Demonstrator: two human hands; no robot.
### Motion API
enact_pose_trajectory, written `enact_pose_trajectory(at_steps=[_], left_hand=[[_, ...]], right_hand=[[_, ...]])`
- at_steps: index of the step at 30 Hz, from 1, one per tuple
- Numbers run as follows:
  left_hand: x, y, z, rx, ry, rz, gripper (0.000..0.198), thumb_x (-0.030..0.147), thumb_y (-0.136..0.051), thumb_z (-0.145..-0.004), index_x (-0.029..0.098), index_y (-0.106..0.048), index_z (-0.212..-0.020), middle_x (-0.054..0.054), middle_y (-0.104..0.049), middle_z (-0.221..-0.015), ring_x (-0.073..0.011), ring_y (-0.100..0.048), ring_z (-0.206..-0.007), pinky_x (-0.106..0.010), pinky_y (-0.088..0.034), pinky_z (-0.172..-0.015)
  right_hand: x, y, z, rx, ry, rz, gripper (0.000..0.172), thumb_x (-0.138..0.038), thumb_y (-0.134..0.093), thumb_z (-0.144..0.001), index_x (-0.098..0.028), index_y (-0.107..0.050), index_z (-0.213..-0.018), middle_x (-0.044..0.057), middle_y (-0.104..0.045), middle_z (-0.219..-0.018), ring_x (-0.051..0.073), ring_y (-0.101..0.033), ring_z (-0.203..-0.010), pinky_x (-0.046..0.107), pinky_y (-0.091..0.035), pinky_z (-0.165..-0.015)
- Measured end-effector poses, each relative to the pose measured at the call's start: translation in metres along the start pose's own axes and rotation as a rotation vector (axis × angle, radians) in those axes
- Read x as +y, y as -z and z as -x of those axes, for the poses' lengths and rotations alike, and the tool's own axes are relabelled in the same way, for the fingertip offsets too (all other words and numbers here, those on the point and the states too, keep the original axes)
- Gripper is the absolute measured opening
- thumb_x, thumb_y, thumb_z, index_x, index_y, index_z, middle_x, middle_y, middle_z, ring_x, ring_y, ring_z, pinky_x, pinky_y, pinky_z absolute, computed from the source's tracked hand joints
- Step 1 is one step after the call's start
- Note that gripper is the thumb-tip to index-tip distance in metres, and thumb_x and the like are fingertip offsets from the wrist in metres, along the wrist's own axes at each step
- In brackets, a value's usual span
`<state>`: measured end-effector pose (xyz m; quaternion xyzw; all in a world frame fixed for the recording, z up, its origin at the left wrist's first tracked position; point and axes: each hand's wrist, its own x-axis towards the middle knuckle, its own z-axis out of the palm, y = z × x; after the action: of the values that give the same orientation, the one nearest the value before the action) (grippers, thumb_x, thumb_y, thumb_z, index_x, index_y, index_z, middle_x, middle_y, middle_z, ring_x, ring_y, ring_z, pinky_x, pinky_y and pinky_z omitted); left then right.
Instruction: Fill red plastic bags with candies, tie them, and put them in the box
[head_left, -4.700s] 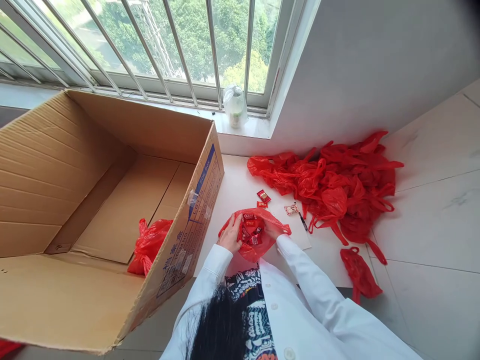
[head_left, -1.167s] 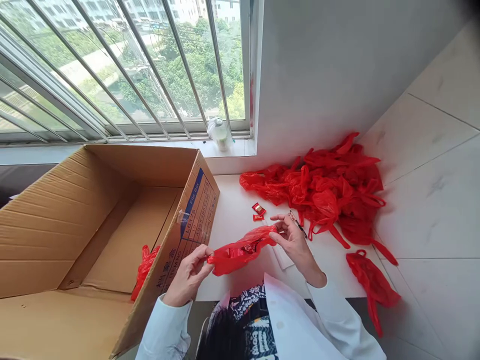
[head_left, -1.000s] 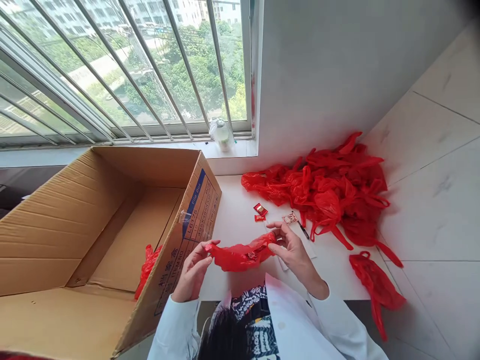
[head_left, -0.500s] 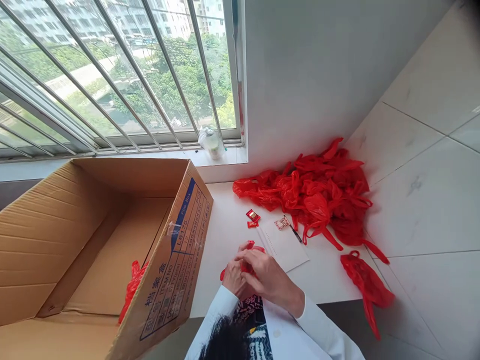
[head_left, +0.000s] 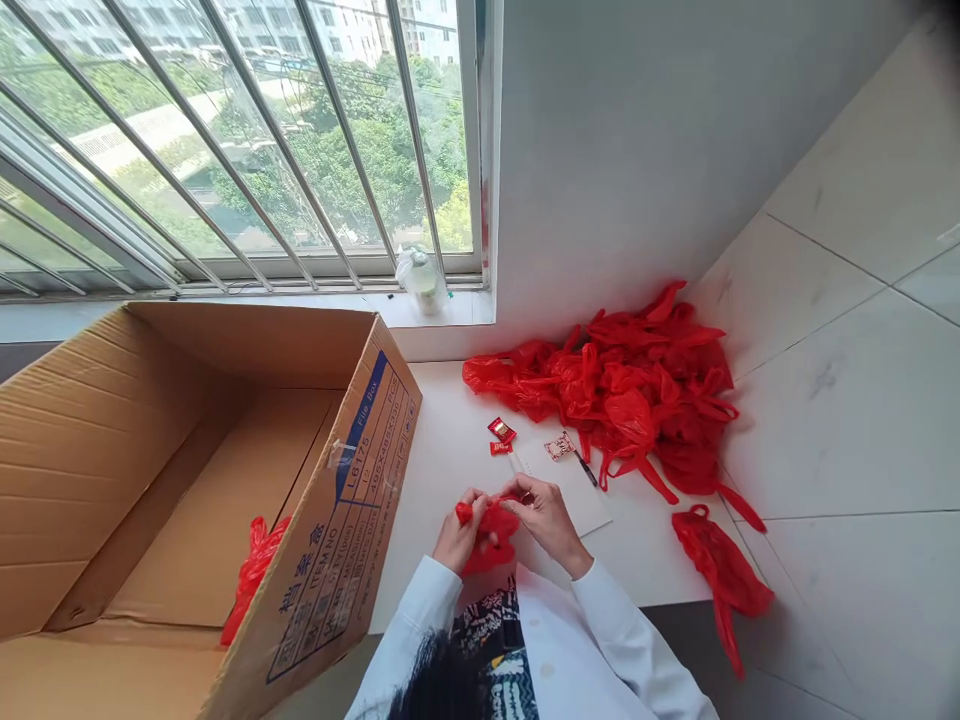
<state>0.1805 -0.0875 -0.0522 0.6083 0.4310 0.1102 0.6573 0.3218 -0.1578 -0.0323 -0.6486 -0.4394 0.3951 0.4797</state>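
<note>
A small red plastic bag (head_left: pixel 489 534) with sachets inside sits just above the white table's near edge, bunched at its top. My left hand (head_left: pixel 457 532) pinches its left handle and my right hand (head_left: pixel 546 514) pinches its right handle, fingers closed on the plastic. Both hands are close together over the bag.
A large open cardboard box (head_left: pixel 187 480) stands at left with one tied red bag (head_left: pixel 251 570) inside. A heap of empty red bags (head_left: pixel 622 390) lies at the back right, one more red bag (head_left: pixel 716 565) at the table's edge. Loose sachets (head_left: pixel 501 432), a white sheet (head_left: pixel 570 485) and a pen (head_left: pixel 586 470) lie between. A wrapped cup (head_left: pixel 420 278) sits on the windowsill.
The bag was held open, then stretched wide between my hands. My hands have since come together over it, bunching its top by the handles.
</note>
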Motion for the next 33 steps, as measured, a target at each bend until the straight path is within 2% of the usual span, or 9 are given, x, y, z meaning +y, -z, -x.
enact_pose_trajectory(at_steps=[3, 5, 9, 12, 14, 17, 21, 28, 33], left_hand=[[-0.002, 0.009, -0.002, -0.067, -0.026, 0.162, 0.038, 0.052, -0.056, -0.072, 0.019, -0.046, -0.088, 0.005, -0.054, -0.057, -0.0102, -0.049, -0.049, -0.022, -0.037, -0.052], [-0.002, 0.015, 0.001, -0.094, -0.109, 0.053, 0.030, 0.040, -0.063, -0.068, 0.018, -0.049, -0.083, 0.002, -0.059, -0.067, -0.0119, -0.054, -0.061, -0.023, -0.040, -0.060], [-0.006, 0.012, 0.010, -0.084, -0.319, -0.520, 0.009, 0.018, -0.053, -0.069, 0.019, -0.051, -0.078, 0.003, -0.060, -0.071, -0.0121, -0.054, -0.062, -0.023, -0.038, -0.060], [-0.012, 0.004, 0.013, -0.011, -0.450, -0.839, 0.012, 0.012, -0.049, -0.072, 0.020, -0.051, -0.081, 0.001, -0.061, -0.073, -0.0140, -0.056, -0.064, -0.023, -0.038, -0.058], [-0.017, 0.003, 0.012, 0.084, -0.508, -0.943, 0.011, 0.012, -0.045, -0.077, 0.019, -0.053, -0.082, -0.002, -0.062, -0.077, -0.0153, -0.058, -0.070, -0.024, -0.041, -0.060], [-0.026, 0.007, 0.010, 0.238, -0.530, -1.005, 0.017, 0.015, -0.039, -0.085, 0.019, -0.056, -0.087, -0.007, -0.063, -0.092, -0.0157, -0.060, -0.077, -0.023, -0.042, -0.060], [-0.032, 0.012, 0.011, 0.299, -0.533, -0.981, 0.024, 0.016, -0.033, -0.089, 0.019, -0.057, -0.093, -0.008, -0.059, -0.104, -0.0139, -0.059, -0.080, -0.020, -0.043, -0.059], [-0.036, 0.023, 0.013, 0.219, -0.468, -1.016, 0.023, 0.015, -0.030, -0.088, 0.019, -0.051, -0.080, -0.005, -0.055, -0.083, -0.0152, -0.054, -0.076, -0.024, -0.043, -0.063], [-0.055, 0.028, 0.016, 0.260, -0.546, -0.898, 0.017, 0.025, -0.035, -0.090, 0.019, -0.048, -0.082, -0.007, -0.053, -0.101, -0.0192, -0.050, -0.097, -0.036, -0.046, -0.084]], right_hand=[[-0.005, 0.010, 0.009, -0.241, 0.057, -0.009, 0.008, -0.024, -0.060, -0.076, -0.019, -0.065, -0.076, 0.000, -0.066, -0.077, 0.012, -0.058, -0.069, 0.022, -0.044, -0.064], [-0.002, 0.017, 0.011, -0.374, 0.071, 0.003, 0.006, -0.024, -0.062, -0.074, -0.019, -0.066, -0.075, 0.000, -0.066, -0.078, 0.013, -0.059, -0.071, 0.023, -0.045, -0.066], [0.014, 0.011, -0.005, -0.178, 0.061, -0.095, 0.021, -0.028, -0.048, -0.084, -0.019, -0.065, -0.093, 0.003, -0.067, -0.091, 0.015, -0.061, -0.086, 0.028, -0.047, -0.080], [0.031, -0.007, -0.026, -0.368, 0.120, -0.162, 0.027, -0.025, -0.039, -0.088, -0.019, -0.064, -0.097, 0.003, -0.066, -0.096, 0.015, -0.060, -0.091, 0.029, -0.045, -0.085], [0.041, -0.017, -0.036, -0.541, 0.133, -0.138, 0.027, -0.021, -0.040, -0.085, -0.018, -0.066, -0.090, 0.002, -0.067, -0.089, 0.014, -0.060, -0.087, 0.029, -0.045, -0.084], [0.052, -0.024, -0.038, -0.636, 0.092, -0.134, 0.027, -0.016, -0.045, -0.078, -0.018, -0.064, -0.098, 0.000, -0.066, -0.088, 0.013, -0.058, -0.083, 0.026, -0.046, -0.077], [0.056, -0.027, -0.034, -0.525, 0.111, -0.052, 0.037, -0.008, -0.049, -0.071, -0.018, -0.064, -0.103, 0.000, -0.066, -0.090, 0.011, -0.057, -0.076, 0.023, -0.045, -0.071], [0.051, -0.033, -0.026, -0.127, 0.246, 0.214, 0.021, -0.011, -0.052, -0.077, -0.021, -0.069, -0.084, 0.004, -0.067, -0.089, 0.016, -0.058, -0.088, 0.029, -0.043, -0.083], [0.054, -0.023, -0.023, -0.188, 0.193, 0.152, 0.021, -0.015, -0.051, -0.079, -0.021, -0.070, -0.085, 0.002, -0.069, -0.082, 0.014, -0.060, -0.075, 0.025, -0.044, -0.072]])
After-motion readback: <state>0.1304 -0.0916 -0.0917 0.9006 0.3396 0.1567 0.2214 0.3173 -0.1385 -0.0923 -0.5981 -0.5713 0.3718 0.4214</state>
